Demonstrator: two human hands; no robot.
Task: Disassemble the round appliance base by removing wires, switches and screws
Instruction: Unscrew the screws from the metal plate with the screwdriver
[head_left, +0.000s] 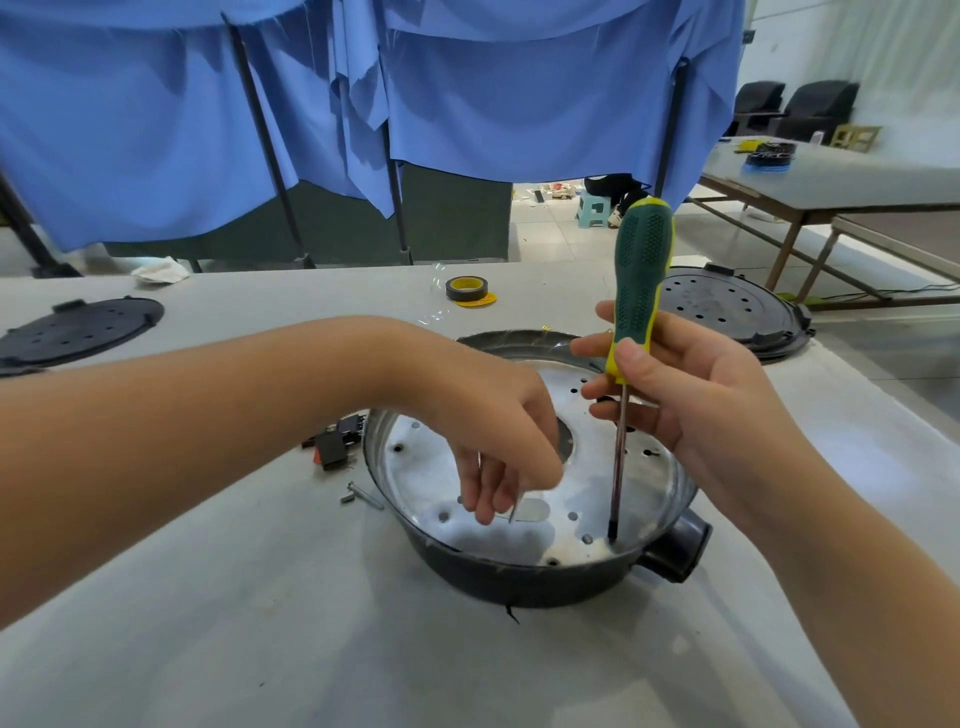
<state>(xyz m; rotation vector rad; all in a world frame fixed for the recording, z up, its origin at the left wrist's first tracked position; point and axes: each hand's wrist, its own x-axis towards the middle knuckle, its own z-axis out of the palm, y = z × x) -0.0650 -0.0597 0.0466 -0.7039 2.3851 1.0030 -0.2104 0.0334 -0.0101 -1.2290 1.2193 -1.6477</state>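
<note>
The round appliance base (524, 577) sits in the middle of the table, black outside with a shiny perforated metal plate (415, 467) inside. My right hand (675, 395) grips the green and yellow screwdriver (641, 270) upright. Its tip stands on the plate near the base's front right rim. My left hand (498, 447) reaches down into the base and pinches a long thin screw (513, 506) between its fingertips, just above the plate.
Black switch parts (337, 439) and loose screws (363, 493) lie on the table left of the base. A tape roll (466, 288) sits behind it. Black perforated lids lie at far left (78, 332) and far right (727, 312). Blue cloth hangs behind the table.
</note>
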